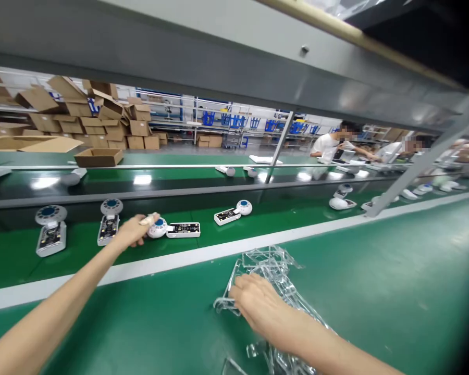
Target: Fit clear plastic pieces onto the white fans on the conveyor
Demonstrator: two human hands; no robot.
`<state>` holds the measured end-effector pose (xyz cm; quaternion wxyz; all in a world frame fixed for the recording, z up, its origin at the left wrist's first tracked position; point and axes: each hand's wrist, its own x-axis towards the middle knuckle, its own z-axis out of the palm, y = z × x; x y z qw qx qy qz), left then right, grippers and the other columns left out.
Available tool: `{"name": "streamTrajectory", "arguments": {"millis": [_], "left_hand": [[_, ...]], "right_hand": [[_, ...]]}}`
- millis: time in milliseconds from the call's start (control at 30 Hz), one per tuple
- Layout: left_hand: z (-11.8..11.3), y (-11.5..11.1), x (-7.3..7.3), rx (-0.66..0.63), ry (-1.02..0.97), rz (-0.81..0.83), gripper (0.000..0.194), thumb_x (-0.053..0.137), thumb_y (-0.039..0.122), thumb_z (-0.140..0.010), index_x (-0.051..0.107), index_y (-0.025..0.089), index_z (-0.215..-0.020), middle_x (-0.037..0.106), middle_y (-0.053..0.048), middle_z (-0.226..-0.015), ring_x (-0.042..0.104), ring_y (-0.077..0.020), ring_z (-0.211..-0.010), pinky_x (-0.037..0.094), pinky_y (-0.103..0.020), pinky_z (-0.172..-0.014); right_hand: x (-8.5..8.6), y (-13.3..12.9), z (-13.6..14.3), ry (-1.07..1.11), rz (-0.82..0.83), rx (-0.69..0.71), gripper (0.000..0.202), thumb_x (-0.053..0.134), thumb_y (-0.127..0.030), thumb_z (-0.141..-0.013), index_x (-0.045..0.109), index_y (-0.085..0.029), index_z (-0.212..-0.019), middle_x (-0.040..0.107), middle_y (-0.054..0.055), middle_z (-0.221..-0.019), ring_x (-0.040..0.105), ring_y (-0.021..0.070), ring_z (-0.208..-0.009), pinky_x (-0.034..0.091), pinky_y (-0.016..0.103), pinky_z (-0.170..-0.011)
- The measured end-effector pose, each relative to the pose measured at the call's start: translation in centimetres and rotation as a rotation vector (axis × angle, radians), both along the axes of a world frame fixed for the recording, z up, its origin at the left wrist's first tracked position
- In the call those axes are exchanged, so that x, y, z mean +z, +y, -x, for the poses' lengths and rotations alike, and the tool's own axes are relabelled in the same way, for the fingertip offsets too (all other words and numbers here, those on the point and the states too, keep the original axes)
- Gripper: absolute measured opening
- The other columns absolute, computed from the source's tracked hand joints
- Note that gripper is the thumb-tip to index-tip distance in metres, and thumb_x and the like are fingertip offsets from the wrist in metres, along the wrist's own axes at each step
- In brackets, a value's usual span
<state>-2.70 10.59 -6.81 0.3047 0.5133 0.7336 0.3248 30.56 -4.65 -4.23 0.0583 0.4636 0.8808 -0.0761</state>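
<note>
My left hand point(137, 229) reaches over the green belt, its fingers at the round white head of a device point(183, 229) with an exposed dark circuit board. Whether the fingers grip that head is hard to tell. My right hand point(254, 299) is closed at the left side of a pile of clear plastic frames point(275, 263) on the green bench, with a clear frame point(226, 303) at its fingertips. Similar open devices lie on the belt: one point(227, 215) to the right, two point(108, 227) point(51, 237) to the left.
A metal beam point(219, 62) crosses overhead, with slanted supports point(410, 172) at right. A white rail point(211, 253) divides bench and belt. More devices point(342, 203), cardboard boxes point(99, 156) and people point(328, 147) are farther back.
</note>
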Motion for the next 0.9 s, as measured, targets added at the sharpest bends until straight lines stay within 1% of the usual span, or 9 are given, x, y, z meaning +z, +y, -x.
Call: {"name": "streamTrajectory", "arguments": {"millis": [67, 100, 200, 300, 400, 467, 533, 667, 900], "left_hand": [[-1.9, 0.4, -0.8, 0.002, -0.193, 0.110, 0.062, 0.069, 0.065, -0.058, 0.057, 0.013, -0.091, 0.062, -0.011, -0.064, 0.066, -0.0316, -0.058, 0.047, -0.034, -0.045], [-2.5, 0.5, -1.1, 0.019, -0.258, 0.110, 0.061, 0.070, 0.063, -0.059, 0.056, 0.014, -0.092, 0.063, -0.010, -0.067, 0.066, -0.0280, -0.058, 0.048, -0.032, -0.045], [-3.4, 0.0, -1.0, 0.023, -0.354, -0.036, 0.063, 0.070, 0.057, -0.061, 0.050, 0.016, -0.103, 0.065, -0.009, -0.086, 0.065, -0.0191, -0.065, 0.049, -0.026, -0.049], [-4.7, -1.3, 0.9, 0.056, -0.383, -0.251, 0.066, 0.074, 0.055, -0.058, 0.049, 0.018, -0.107, 0.063, -0.007, -0.095, 0.061, -0.0153, -0.068, 0.044, -0.021, -0.047], [-6.7, -2.9, 3.6, 0.127, -0.530, -0.454, 0.060, 0.076, 0.052, -0.058, 0.053, 0.018, -0.102, 0.063, -0.007, -0.096, 0.061, -0.0161, -0.075, 0.047, -0.022, -0.054], [-7.9, -3.8, 5.1, 0.139, -0.656, -0.468, 0.057, 0.077, 0.050, -0.059, 0.054, 0.018, -0.100, 0.063, -0.006, -0.095, 0.062, -0.0169, -0.077, 0.050, -0.024, -0.058], [-8.3, -4.5, 6.1, 0.112, -0.717, -0.415, 0.055, 0.077, 0.048, -0.060, 0.054, 0.018, -0.101, 0.063, -0.006, -0.095, 0.063, -0.0171, -0.076, 0.052, -0.026, -0.059], [-7.6, -5.1, 6.6, 0.066, -0.715, -0.321, 0.052, 0.074, 0.049, -0.065, 0.054, 0.019, -0.103, 0.064, -0.007, -0.098, 0.064, -0.0191, -0.078, 0.054, -0.030, -0.059], [-7.0, -5.3, 6.5, 0.026, -0.633, -0.285, 0.051, 0.072, 0.048, -0.068, 0.054, 0.018, -0.105, 0.064, -0.009, -0.099, 0.064, -0.0199, -0.078, 0.053, -0.027, -0.055]], "right_hand": [[1.1, 0.9, 0.6, 0.136, 0.019, -0.070, 0.032, 0.036, -0.007, -0.090, 0.067, -0.017, -0.093, 0.063, 0.010, -0.090, 0.060, 0.0225, -0.086, 0.049, 0.038, -0.079], [1.7, 1.4, 0.9, 0.239, 0.013, -0.096, 0.034, 0.034, -0.011, -0.093, 0.066, -0.018, -0.101, 0.063, 0.010, -0.094, 0.060, 0.0219, -0.088, 0.049, 0.036, -0.078], [3.2, 3.4, 2.6, 0.525, -0.006, -0.149, 0.045, 0.029, -0.013, -0.095, 0.048, -0.022, -0.135, 0.065, 0.008, -0.102, 0.063, 0.0188, -0.089, 0.049, 0.032, -0.078], [3.6, 5.7, 5.3, 0.524, -0.091, -0.218, 0.046, 0.030, -0.021, -0.098, 0.037, -0.021, -0.144, 0.066, 0.008, -0.099, 0.063, 0.0210, -0.087, 0.049, 0.035, -0.077], [3.1, 7.3, 8.7, 0.391, -0.283, -0.239, 0.050, 0.041, -0.032, -0.097, 0.036, -0.016, -0.145, 0.059, 0.014, -0.108, 0.057, 0.0270, -0.099, 0.048, 0.039, -0.081], [2.3, 7.9, 10.8, 0.337, -0.381, -0.252, 0.055, 0.048, -0.032, -0.095, 0.035, -0.014, -0.146, 0.057, 0.016, -0.107, 0.054, 0.0283, -0.099, 0.049, 0.041, -0.083], [1.5, 8.2, 12.2, 0.316, -0.470, -0.277, 0.058, 0.053, -0.030, -0.092, 0.035, -0.013, -0.145, 0.056, 0.016, -0.104, 0.054, 0.0286, -0.097, 0.049, 0.043, -0.083], [0.3, 8.4, 13.2, 0.327, -0.563, -0.286, 0.059, 0.057, -0.029, -0.090, 0.039, -0.012, -0.144, 0.055, 0.016, -0.104, 0.052, 0.0283, -0.095, 0.050, 0.043, -0.083], [-0.3, 8.0, 12.9, 0.398, -0.531, -0.282, 0.053, 0.052, -0.029, -0.092, 0.043, -0.011, -0.141, 0.054, 0.015, -0.102, 0.051, 0.0268, -0.092, 0.050, 0.041, -0.080]]}}
